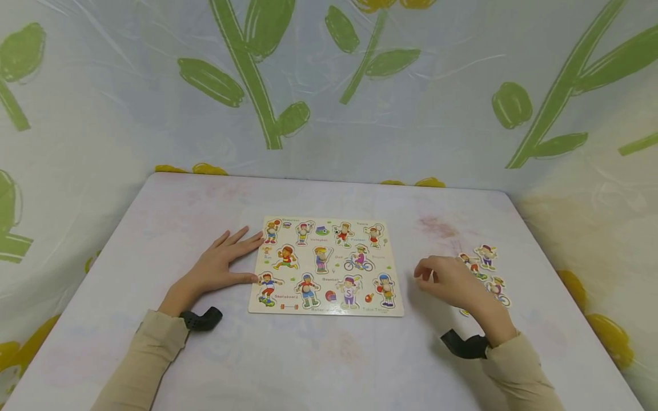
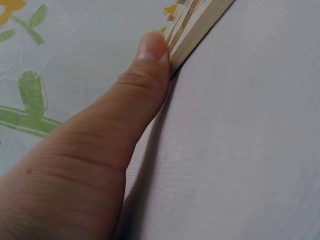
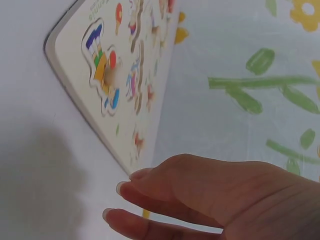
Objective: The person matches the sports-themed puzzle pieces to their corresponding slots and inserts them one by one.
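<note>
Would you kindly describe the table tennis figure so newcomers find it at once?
On the pale table lies a cream puzzle board. Its near row ends, at the right, with the table tennis figure. Unlike the S-shirted neighbour, it has a blue cap and red paddle.

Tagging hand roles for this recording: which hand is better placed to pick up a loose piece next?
Probably the right hand: it is close to the loose pieces and visibly holds nothing. The left hand is on the board's opposite side, thumb against its edge.
</note>
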The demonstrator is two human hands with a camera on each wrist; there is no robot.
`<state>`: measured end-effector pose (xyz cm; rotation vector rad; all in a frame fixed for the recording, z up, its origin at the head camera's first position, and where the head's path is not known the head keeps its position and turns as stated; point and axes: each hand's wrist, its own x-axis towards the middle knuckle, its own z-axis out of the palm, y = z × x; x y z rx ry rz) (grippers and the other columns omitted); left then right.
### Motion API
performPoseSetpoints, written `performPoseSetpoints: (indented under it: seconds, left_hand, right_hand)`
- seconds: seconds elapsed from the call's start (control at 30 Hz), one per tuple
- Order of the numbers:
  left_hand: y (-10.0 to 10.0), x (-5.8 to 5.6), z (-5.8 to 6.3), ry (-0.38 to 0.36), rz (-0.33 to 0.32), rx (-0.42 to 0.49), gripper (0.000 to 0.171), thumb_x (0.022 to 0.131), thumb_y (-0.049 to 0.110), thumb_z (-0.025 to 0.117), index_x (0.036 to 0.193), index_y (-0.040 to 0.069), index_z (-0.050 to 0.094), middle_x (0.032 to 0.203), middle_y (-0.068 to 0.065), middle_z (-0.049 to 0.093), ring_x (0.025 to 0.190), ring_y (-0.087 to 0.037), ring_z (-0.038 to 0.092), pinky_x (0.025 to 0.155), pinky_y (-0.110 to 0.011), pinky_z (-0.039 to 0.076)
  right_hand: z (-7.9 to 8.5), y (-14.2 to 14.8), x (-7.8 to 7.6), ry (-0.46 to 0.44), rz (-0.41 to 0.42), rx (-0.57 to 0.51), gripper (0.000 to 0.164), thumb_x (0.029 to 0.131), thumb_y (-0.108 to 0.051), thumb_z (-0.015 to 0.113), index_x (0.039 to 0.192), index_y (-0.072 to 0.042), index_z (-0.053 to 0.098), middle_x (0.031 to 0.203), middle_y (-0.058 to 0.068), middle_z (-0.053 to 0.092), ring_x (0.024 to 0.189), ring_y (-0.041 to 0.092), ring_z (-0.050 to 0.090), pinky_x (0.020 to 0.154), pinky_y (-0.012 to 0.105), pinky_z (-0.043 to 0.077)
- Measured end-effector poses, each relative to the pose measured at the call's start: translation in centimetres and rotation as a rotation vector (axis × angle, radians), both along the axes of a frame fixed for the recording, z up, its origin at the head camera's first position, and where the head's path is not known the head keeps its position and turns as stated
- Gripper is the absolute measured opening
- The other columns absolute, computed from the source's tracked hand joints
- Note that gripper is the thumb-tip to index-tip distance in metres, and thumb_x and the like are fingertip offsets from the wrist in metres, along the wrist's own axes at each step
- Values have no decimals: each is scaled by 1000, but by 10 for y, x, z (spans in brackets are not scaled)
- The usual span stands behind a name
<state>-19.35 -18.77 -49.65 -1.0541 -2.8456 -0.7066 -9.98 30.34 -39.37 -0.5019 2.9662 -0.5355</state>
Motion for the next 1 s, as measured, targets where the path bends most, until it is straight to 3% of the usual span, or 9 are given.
performPoseSetpoints:
  seconds: [0.53,1.0]
  left_hand:
    - [0,0,0,-4,-2,2,91,79,68,69,154,25,40,159,9,33,151,-25,16,123,-48,3]
    - [0,0,1,1,-7,8,90,80,64,71,154,23,40,159,7,34,151,-26,17,122,-49,4]
  right_hand:
    - [6,54,16,38,-76,32,7,86,-10,72,93,-10,71,77,-8,59,65,9,48,55,27,42]
    - [6,89,29,-62,-183,67,11,87,-18,75,84,-10,68,76,-4,61,68,14,51,56,30,43]
